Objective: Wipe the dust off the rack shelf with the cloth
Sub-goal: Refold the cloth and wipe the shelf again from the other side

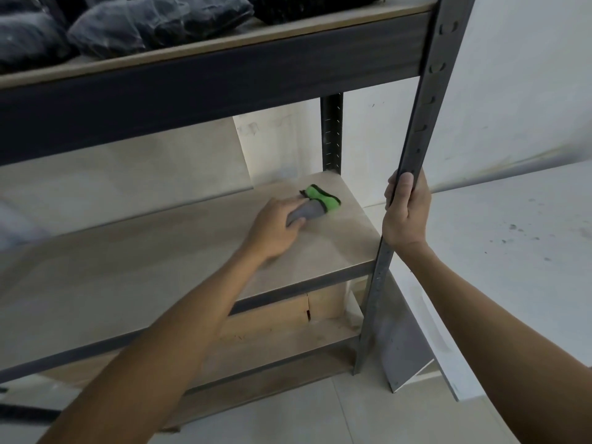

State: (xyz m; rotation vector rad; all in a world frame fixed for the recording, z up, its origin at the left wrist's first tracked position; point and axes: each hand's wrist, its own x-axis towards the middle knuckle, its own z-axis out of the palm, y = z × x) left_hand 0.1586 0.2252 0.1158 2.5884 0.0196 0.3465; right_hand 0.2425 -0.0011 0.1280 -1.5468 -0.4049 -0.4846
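Shelf (179,251) under gripped cloth (315,205) (unlabelled)

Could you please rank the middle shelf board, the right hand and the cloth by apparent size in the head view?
1. middle shelf board
2. right hand
3. cloth, partly hidden by the left hand

Dark plastic-wrapped bundles (153,24) on the top shelf; cardboard box (272,318) underneath; grey board (403,347) leaning on white wall (512,91); tiled floor (320,418).
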